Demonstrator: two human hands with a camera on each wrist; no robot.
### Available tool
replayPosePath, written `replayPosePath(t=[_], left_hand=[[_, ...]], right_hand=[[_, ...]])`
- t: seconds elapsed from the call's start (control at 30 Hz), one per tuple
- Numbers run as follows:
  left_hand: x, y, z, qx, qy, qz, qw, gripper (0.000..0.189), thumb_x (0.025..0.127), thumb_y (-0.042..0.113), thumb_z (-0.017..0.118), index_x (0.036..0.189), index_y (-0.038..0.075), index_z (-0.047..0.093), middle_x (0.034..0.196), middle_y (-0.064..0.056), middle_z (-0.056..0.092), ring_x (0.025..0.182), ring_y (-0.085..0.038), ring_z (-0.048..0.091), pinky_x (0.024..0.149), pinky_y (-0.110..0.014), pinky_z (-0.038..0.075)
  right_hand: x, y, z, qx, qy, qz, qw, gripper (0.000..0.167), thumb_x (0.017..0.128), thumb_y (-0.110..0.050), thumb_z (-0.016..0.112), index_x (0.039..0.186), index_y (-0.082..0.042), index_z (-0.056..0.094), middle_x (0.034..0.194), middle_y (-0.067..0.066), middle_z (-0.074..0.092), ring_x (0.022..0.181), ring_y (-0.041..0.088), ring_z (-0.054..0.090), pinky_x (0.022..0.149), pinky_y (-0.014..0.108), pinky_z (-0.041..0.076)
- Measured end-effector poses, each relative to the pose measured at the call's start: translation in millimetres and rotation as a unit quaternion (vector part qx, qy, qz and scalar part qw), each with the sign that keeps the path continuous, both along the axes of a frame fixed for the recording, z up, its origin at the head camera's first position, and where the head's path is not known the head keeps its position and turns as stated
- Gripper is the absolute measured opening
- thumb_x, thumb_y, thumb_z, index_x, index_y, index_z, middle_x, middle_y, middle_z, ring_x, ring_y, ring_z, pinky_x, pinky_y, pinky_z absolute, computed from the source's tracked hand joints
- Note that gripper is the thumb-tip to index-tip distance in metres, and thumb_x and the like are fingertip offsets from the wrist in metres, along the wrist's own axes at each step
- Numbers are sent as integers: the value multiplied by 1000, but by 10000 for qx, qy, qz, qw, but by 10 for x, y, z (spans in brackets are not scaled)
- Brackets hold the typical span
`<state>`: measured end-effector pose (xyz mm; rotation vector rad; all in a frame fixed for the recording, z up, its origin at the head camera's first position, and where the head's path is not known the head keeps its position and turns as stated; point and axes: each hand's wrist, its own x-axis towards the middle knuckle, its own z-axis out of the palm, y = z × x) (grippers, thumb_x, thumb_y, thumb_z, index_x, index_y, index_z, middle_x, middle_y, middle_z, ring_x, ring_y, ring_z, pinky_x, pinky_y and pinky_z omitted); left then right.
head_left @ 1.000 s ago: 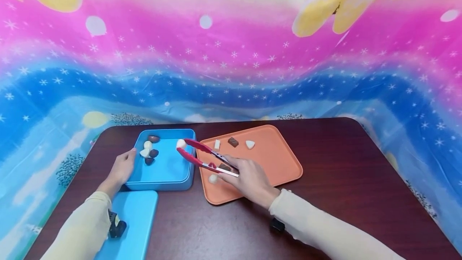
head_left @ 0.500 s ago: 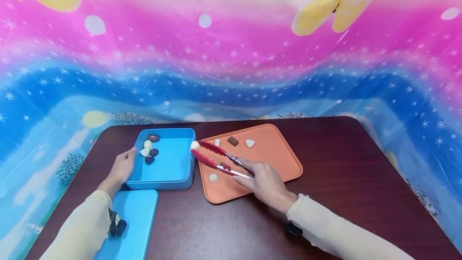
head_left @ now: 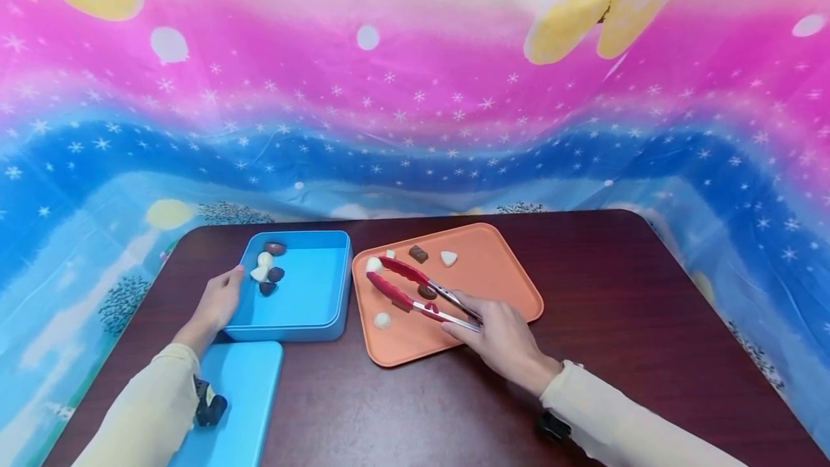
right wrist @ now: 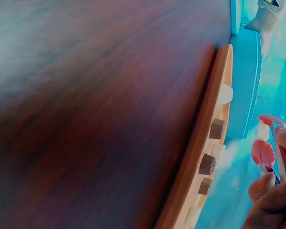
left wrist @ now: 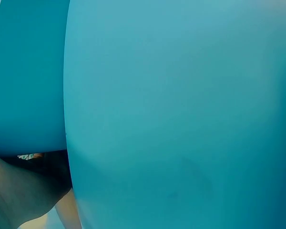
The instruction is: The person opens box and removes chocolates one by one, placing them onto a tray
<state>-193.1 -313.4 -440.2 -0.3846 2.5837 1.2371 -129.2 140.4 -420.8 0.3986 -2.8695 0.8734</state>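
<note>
My right hand (head_left: 509, 344) grips red-tipped tongs (head_left: 424, 294) above the orange tray (head_left: 512, 301). A white chocolate piece (head_left: 373, 265) is pinched between the tong tips, over the tray's left side; the right wrist view also shows this white piece (right wrist: 262, 130) between the tips. On the tray lie a brown block (head_left: 418, 254), a white triangular piece (head_left: 449, 258), a brown oval piece (head_left: 426, 292), a white round piece (head_left: 382, 321) and others partly hidden by the tongs. My left hand (head_left: 219, 301) holds the left wall of the blue box (head_left: 311, 334).
Several brown and white pieces (head_left: 264, 260) lie along the box's left side. A flat blue lid (head_left: 249, 395) rests on the dark wooden table (head_left: 363, 416) in front of the box, under the left forearm. A patterned cloth (head_left: 415, 121) hangs behind the table.
My right hand has moved right, carrying the tongs and the white piece from over the box to over the tray. The left hand and the box stay where they were.
</note>
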Motion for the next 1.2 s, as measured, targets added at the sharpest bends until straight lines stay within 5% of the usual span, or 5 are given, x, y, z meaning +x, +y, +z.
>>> replayPosePath(t=[0.3,0.67,0.77,0.9,1.2], left_hand=[[8,5,0,-80,61,-33,9999,80,106,57,7,160,-3,6,164,-35,11,149,-58,15,117,-74,19],[1,4,4,-75,60,-8,10000,81,106,57,7,159,-5,8,163,-36,13,149,-58,17,117,-74,20],[-11,0,4,-59,39,-4,10000,80,107,56,8,159,-4,7,164,-35,11,150,-57,16,118,-73,20],[-28,7,-19,3,-18,-10,10000,79,107,56,8,160,-2,4,165,-32,7,151,-56,11,119,-72,18],[-39,-22,-29,-105,116,-40,9999,80,107,55,7,159,-5,8,163,-36,12,149,-58,17,117,-74,20]], right_hand=[[72,198,-56,41,-20,-156,9999,59,85,-42,81,136,-18,66,123,1,75,99,19,71,75,38,56],[148,400,-79,37,-175,-391,9991,60,84,-40,82,136,-15,66,122,5,75,89,15,68,70,36,52],[165,458,-66,78,-266,-451,9986,61,84,-42,82,136,-16,66,95,1,77,72,10,58,64,30,46],[193,557,-48,145,-353,-530,9979,63,84,-45,81,137,-16,65,61,-11,53,58,8,40,58,26,36],[232,716,-57,241,-338,-664,9969,60,83,-43,82,134,-16,67,65,-11,59,62,11,43,59,27,35]])
